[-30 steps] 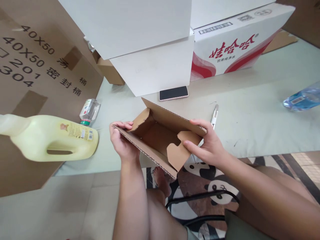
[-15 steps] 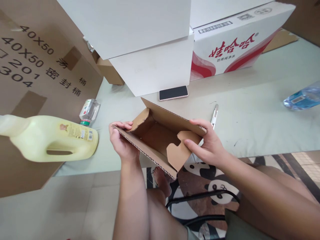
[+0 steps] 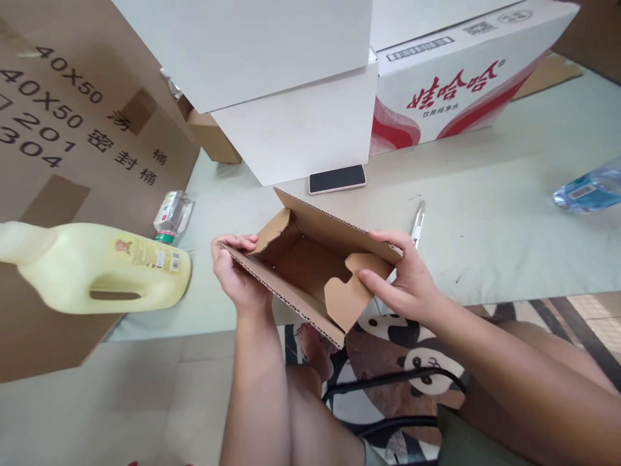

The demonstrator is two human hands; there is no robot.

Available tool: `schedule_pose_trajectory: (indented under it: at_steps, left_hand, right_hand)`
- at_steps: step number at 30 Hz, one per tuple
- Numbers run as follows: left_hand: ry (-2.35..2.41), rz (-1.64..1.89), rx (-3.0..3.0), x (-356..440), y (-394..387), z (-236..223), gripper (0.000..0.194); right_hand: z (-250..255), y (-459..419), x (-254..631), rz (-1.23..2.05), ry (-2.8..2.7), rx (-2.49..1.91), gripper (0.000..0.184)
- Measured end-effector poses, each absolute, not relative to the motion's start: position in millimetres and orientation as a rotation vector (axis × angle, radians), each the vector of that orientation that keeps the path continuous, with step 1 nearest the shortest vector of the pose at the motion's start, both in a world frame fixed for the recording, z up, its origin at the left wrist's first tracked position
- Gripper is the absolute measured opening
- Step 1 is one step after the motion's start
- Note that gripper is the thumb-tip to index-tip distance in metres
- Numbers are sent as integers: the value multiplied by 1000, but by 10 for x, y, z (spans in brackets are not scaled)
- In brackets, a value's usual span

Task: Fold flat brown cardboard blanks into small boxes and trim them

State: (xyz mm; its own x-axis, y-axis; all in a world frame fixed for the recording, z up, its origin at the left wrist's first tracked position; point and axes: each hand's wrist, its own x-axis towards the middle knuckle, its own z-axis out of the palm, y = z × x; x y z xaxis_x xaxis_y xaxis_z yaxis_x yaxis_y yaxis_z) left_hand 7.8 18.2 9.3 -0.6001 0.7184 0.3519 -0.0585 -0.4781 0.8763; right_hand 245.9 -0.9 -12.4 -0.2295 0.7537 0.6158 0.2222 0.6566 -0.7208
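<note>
Left hand (image 3: 239, 273) and right hand (image 3: 406, 279) each clasping one end, we hold one open cardboard box (image 3: 310, 262) at the edge of a table (image 3: 490, 220) bearing one phone (image 3: 337, 179), one slim white tool (image 3: 418, 224) and two clear bottles (image 3: 588, 192).

Bright, soft light, faint shadows — edges (visibly) stretched
</note>
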Motion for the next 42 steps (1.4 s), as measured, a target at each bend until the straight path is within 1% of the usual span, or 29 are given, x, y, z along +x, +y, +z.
schedule_pose_trajectory:
  at_steps: [5,16,23,25,28,30,37,42]
  left_hand:
    - [1226,2122,996,80,191,83,22]
    - [1186,2132,941,80,208,54,19]
    - [1272,2130,1010,111,208,85,21]
    - [1277,2118,1009,111,205,89,21]
    - [1278,2109,982,105,205,90,19]
    - [1292,2120,946,103,212,91,17]
    - [1306,2146,946,100,234,92,17]
    - [1264,2118,1079,76,191,61,31]
  right_hand:
    - [-120,-13,2454,628,-1749,-755,55]
    - [-137,-22,2455,629,-1757,-774,54]
    - [-136,-30,2449,631,-1743,-785,55]
    - [-129,-25,2460,636,-1737,-789,52]
    - [-100,-10,2488,634,-1737,-808,41]
    - [-78,0,2505,627,-1740,-806,39]
    - [-86,6,2512,627,-1745,-767,50]
    - [-94,1,2500,666,-1732,-747,53]
